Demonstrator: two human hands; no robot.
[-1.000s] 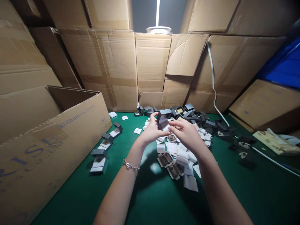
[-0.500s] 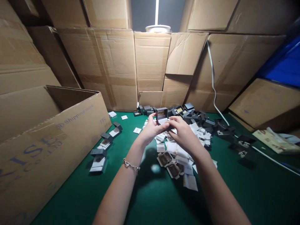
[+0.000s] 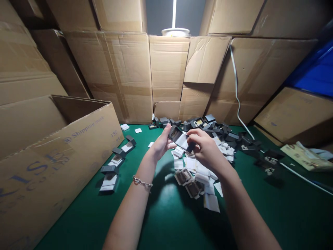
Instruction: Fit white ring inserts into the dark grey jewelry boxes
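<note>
An opened black jewelry box [image 3: 179, 138] with a white inside is held between my two hands above the table. My left hand [image 3: 161, 144] grips its left side, thumb up along the lid. The fingers of my right hand [image 3: 201, 142] are bent in at the box's right end, over the white lining; their tips are partly hidden. Below and beyond the hands lies a heap of white paper pieces and linings [image 3: 197, 168]. Behind that heap is a pile of black boxes [image 3: 221, 130].
On the left stands a large open carton [image 3: 85, 132], with several opened black boxes [image 3: 109, 178] in a row beside it. Stacked cartons [image 3: 125, 76] wall the back. A white cable [image 3: 236, 86] runs down to the green table [image 3: 166, 222]. A package [image 3: 304, 156] lies at right.
The opened box has turned and tilted, its right end now lower. My right hand has shifted from holding its side to fingers curled at the white inside.
</note>
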